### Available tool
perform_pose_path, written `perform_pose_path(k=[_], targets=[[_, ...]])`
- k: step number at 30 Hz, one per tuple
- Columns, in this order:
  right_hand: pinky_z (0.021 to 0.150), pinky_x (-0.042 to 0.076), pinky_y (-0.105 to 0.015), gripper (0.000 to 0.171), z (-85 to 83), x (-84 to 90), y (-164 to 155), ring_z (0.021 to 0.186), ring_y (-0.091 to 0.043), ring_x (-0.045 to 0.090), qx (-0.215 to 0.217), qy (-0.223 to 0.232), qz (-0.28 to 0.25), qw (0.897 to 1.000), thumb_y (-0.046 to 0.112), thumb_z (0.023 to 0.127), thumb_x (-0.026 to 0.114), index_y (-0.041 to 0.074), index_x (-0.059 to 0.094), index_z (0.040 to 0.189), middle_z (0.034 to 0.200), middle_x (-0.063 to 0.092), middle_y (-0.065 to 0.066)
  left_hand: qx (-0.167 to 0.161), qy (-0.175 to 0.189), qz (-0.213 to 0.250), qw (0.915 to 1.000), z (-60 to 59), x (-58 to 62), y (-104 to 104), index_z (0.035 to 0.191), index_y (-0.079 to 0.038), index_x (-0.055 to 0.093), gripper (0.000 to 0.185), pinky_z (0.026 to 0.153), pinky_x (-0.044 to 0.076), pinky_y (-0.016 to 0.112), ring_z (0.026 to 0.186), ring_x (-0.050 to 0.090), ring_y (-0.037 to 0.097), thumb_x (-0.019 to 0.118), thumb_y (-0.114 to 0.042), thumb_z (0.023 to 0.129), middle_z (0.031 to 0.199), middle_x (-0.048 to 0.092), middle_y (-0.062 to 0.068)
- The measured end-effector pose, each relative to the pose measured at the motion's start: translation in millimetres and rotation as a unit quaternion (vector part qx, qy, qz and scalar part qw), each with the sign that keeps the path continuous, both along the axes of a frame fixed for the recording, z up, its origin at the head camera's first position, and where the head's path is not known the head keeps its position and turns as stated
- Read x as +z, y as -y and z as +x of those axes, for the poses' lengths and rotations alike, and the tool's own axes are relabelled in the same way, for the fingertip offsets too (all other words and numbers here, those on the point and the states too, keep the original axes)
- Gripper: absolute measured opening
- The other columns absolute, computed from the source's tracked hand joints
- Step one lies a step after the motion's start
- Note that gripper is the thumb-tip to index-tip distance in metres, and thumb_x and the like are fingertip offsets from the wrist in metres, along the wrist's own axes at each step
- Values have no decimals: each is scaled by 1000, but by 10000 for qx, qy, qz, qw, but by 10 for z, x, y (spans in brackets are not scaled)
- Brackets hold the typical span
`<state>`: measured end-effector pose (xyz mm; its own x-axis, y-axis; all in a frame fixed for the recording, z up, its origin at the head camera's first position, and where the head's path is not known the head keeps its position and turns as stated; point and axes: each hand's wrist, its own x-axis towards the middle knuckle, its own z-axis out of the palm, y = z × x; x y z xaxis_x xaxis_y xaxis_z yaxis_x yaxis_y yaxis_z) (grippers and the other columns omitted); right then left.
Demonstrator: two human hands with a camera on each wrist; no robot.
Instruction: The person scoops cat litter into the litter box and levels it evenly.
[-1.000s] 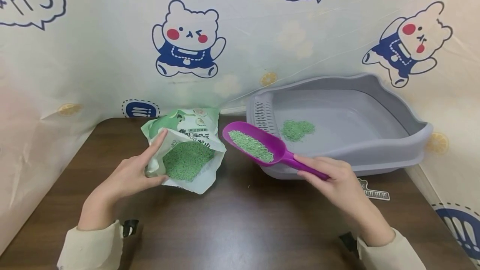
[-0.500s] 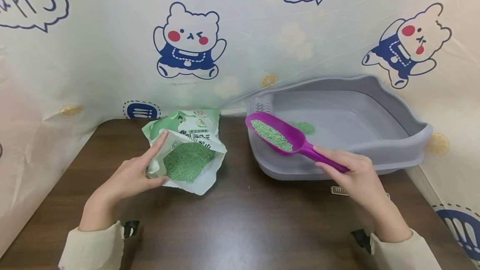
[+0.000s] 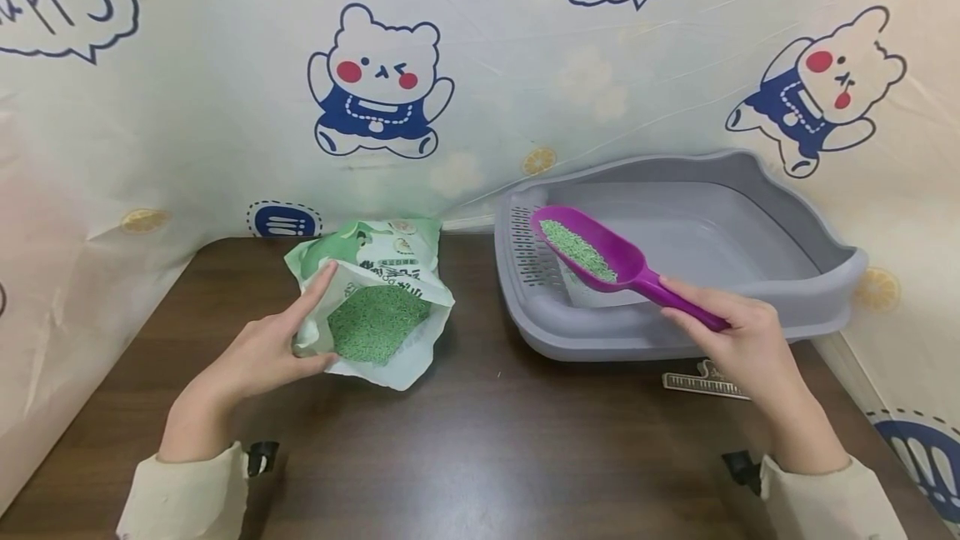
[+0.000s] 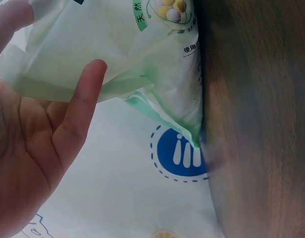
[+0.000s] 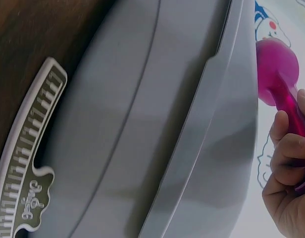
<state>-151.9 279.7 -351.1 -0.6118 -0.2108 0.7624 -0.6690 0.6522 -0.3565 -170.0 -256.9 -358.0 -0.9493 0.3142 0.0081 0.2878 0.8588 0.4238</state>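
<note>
On the table (image 3: pixel 480 448), the litter bag (image 3: pixel 375 298) lies left of the tray (image 3: pixel 750 315).

You've got a dark wood table (image 3: pixel 480 440) w/ a small ruler-shaped tag (image 3: pixel 705 382) lying flat near its right edge. Behind the table hangs a backdrop sheet (image 3: pixel 225 107), printed w/ cartoon bears (image 3: pixel 378 82) & "happy" bubbles.

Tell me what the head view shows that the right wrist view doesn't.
Only the head view shows the green litter in the purple scoop, the open litter bag held by the left hand, and the inside of the grey litter tray. Only the right wrist view shows the tray's outer wall up close. Both share the right hand gripping the scoop's handle, the tray, and the patterned tag on the table.
</note>
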Motion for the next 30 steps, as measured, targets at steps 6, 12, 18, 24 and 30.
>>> perform_pose_path(k=[6,12,18,24,30], targets=[[63,40,-7,57,-1,45,-80,75,16,54,-456,167,136,9987,-8,58,89,12,78,110,95,78,-13,15,20,-12,10000,7,1,6,159,-39,-2,114,72,49,46,86,64,26,80,-39,80,123,65,29],[62,39,-6,56,-30,52,-170,76,21,52,-674,211,140,9974,-7,59,89,13,78,110,105,75,9,-13,24,4,10000,1,4,8,159,-39,-2,114,73,49,47,87,64,27,80,-38,80,122,65,29],[59,37,-6,57,-55,65,-255,73,18,51,-790,296,77,9964,-8,58,89,12,78,110,110,57,46,-11,61,6,10000,7,7,2,159,-38,-2,114,72,49,45,88,64,26,80,-38,81,123,64,29],[63,37,-4,58,-63,136,-305,78,23,50,-972,400,109,9944,-8,60,89,13,77,113,108,54,51,20,123,18,9999,10,11,-6,159,-39,-3,114,72,49,45,92,64,29,80,-37,81,130,60,31],[57,35,-8,56,-86,216,-381,70,20,46,-1201,667,235,9902,-2,64,89,17,76,115,103,60,44,40,157,19,9999,10,12,-6,159,-40,-3,114,74,49,47,94,64,30,80,-37,81,130,60,31]])
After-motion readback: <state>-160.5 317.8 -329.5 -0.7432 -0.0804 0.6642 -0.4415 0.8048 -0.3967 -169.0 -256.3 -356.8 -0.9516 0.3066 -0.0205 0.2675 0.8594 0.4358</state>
